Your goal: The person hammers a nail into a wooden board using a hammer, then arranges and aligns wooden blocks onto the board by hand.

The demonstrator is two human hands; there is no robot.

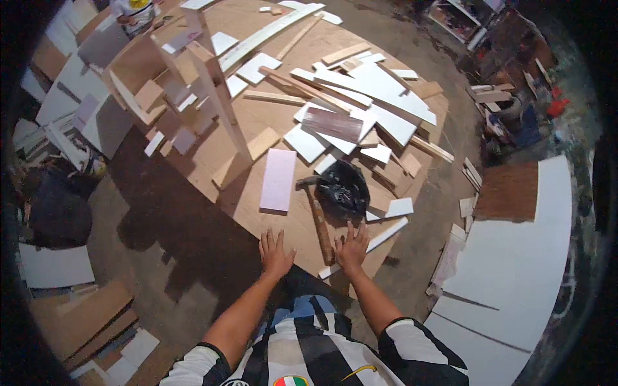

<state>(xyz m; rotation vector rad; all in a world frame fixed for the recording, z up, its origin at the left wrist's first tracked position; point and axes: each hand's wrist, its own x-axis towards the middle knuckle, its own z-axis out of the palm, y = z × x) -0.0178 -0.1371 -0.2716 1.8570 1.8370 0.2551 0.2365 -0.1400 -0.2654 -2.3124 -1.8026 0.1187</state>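
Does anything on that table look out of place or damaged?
Mostly the board offcuts: they lie jumbled and overlapping beyond the hammer, not stacked. The crumpled black bag beside it also looks stray. I see no spill.

pale pink block (279, 180), black plastic bag (344, 188)

Left forearm (243, 307) extends toward 1 o'clock, right forearm (374, 298) toward 11. Left hand (275, 256) and right hand (351, 249): backs uppermost, spread open, directed toward 12.
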